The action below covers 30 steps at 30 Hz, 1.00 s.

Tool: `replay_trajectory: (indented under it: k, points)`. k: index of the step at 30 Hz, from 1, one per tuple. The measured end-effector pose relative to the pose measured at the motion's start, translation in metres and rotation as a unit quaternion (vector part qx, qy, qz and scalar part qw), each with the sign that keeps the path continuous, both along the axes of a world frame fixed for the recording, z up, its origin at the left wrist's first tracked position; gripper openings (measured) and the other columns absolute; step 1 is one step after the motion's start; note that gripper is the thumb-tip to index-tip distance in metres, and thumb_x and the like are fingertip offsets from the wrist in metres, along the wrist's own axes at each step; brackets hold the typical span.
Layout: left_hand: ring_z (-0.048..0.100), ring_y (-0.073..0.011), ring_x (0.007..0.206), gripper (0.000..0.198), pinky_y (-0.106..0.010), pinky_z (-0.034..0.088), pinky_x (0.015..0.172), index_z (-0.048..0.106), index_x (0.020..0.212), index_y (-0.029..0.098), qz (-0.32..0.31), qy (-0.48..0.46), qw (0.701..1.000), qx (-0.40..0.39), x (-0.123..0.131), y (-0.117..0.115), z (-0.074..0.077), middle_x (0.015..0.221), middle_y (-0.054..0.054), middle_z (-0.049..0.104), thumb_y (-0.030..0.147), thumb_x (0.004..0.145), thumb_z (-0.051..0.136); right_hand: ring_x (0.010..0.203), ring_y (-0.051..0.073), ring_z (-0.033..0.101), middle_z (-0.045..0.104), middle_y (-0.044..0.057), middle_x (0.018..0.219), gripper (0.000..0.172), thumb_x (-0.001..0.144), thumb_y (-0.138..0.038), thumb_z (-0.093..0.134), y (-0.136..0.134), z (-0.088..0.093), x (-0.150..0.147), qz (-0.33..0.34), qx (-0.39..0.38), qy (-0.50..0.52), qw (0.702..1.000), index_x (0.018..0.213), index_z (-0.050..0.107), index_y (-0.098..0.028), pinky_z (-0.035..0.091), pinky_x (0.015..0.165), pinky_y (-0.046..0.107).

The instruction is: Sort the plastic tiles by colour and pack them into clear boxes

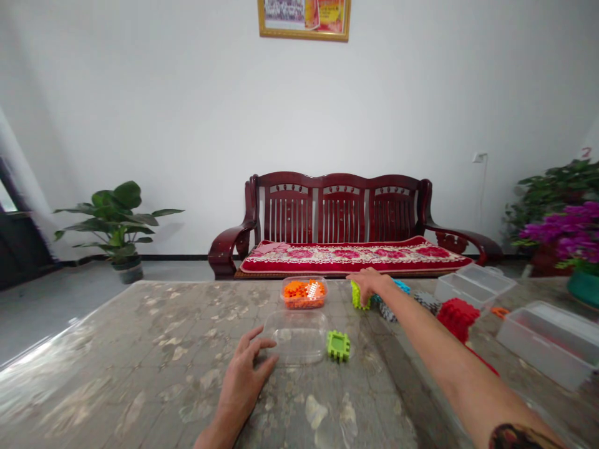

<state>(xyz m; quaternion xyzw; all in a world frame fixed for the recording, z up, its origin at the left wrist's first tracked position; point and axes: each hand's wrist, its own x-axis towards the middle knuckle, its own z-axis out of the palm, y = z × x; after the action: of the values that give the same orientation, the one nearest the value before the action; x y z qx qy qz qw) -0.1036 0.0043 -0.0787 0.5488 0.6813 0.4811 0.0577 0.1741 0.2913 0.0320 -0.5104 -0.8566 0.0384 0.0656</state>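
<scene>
My left hand (249, 366) rests on the table with fingers apart, its fingertips beside the left edge of a clear plastic container (299, 355). I see no blocks inside that container. A flat green square block (338, 345) with toothed edges lies just right of it. Farther back, a second clear container (304, 304) holds several orange interlocking pieces (299, 290). My right hand (369, 282) reaches over a group of yellow-green blocks (356, 296), fingers stretched left and thumb pointing down in front of them. Whether it touches them is unclear.
Blue blocks (401, 286), grey blocks (427, 302) and a stack of red blocks (457, 317) lie around my right forearm. Two translucent boxes (547, 349) stand at the right, near an orange piece (500, 312). A wooden bench (344, 206) stands behind the table (154, 349).
</scene>
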Motion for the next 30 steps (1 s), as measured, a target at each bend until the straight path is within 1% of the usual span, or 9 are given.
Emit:
replay_trajectory:
  k: [3,6,9,15,18,21,23,27,30]
  points:
    - [0.064,-0.0282,0.114,0.016,-0.044,0.055,0.095,0.075,0.087,0.025,0.012,0.015,1.0,0.012,0.0,-0.001,0.0,0.129,-0.009,0.063,0.031,0.076,0.064,0.114,0.032,0.062,0.072,0.005,0.114,0.088,0.026,-0.023,0.094,0.0,-0.001,0.0,0.021,-0.046,-0.048,0.998,0.111,0.072,-0.032,0.043,0.1,0.042]
    - [0.064,-0.0291,0.115,0.016,-0.046,0.054,0.097,0.074,0.086,0.025,0.027,0.026,0.999,0.017,-0.001,-0.002,-0.001,0.127,-0.009,0.063,0.033,0.076,0.064,0.118,0.031,0.061,0.071,0.004,0.12,0.087,0.032,-0.023,0.092,0.001,-0.002,0.0,0.029,-0.064,-0.072,0.995,0.115,0.07,-0.033,0.043,0.102,0.041]
    - [0.065,-0.0292,0.112,0.017,-0.046,0.055,0.095,0.074,0.086,0.026,0.032,0.029,0.999,0.017,-0.002,-0.002,-0.001,0.126,-0.009,0.063,0.035,0.076,0.064,0.119,0.03,0.061,0.071,0.003,0.121,0.085,0.036,-0.019,0.091,0.001,-0.003,0.0,0.036,-0.071,-0.087,0.993,0.117,0.069,-0.033,0.044,0.101,0.039]
    - [0.064,-0.0289,0.113,0.017,-0.046,0.054,0.096,0.074,0.087,0.025,0.026,0.029,0.999,0.013,-0.002,-0.002,0.0,0.127,-0.01,0.062,0.034,0.077,0.063,0.11,0.031,0.066,0.074,0.003,0.113,0.077,0.038,-0.017,0.088,-0.005,-0.002,-0.003,0.053,-0.083,-0.108,0.989,0.112,0.071,-0.03,0.049,0.093,0.037]
    - [0.065,-0.0292,0.112,0.017,-0.046,0.055,0.095,0.075,0.087,0.025,0.025,0.027,0.999,0.013,-0.002,-0.002,0.0,0.127,-0.01,0.062,0.034,0.077,0.063,0.107,0.031,0.068,0.075,0.003,0.111,0.07,0.039,-0.018,0.086,-0.012,0.002,-0.006,0.057,-0.087,-0.118,0.988,0.107,0.073,-0.029,0.05,0.089,0.037]
    - [0.065,-0.0292,0.112,0.017,-0.046,0.056,0.094,0.075,0.087,0.025,0.025,0.026,0.999,0.017,-0.002,-0.001,-0.001,0.126,-0.01,0.062,0.034,0.077,0.064,0.103,0.031,0.069,0.075,0.003,0.11,0.066,0.039,-0.019,0.085,-0.021,0.005,-0.01,0.053,-0.093,-0.127,0.986,0.104,0.073,-0.029,0.052,0.085,0.036]
    - [0.065,-0.029,0.112,0.017,-0.045,0.057,0.093,0.075,0.087,0.025,0.021,0.025,0.999,0.02,-0.003,-0.001,-0.002,0.126,-0.009,0.062,0.034,0.077,0.064,0.101,0.031,0.07,0.076,0.002,0.109,0.067,0.039,-0.019,0.084,-0.027,0.007,-0.013,0.051,-0.096,-0.135,0.985,0.104,0.073,-0.029,0.053,0.082,0.035]
    - [0.065,-0.0289,0.113,0.017,-0.045,0.057,0.093,0.074,0.088,0.025,0.018,0.028,0.999,0.03,-0.004,-0.001,-0.003,0.126,-0.009,0.062,0.035,0.078,0.064,0.1,0.031,0.07,0.076,0.002,0.109,0.071,0.041,-0.014,0.079,-0.034,0.009,-0.015,0.055,-0.1,-0.157,0.981,0.11,0.071,-0.03,0.053,0.081,0.036]
    - [0.065,-0.0285,0.111,0.017,-0.045,0.056,0.093,0.074,0.088,0.025,0.021,0.03,0.999,0.03,-0.003,-0.002,-0.003,0.126,-0.009,0.062,0.033,0.078,0.064,0.102,0.031,0.069,0.075,0.003,0.113,0.076,0.043,-0.011,0.075,-0.037,0.012,-0.016,0.061,-0.111,-0.172,0.977,0.116,0.068,-0.029,0.053,0.08,0.034]
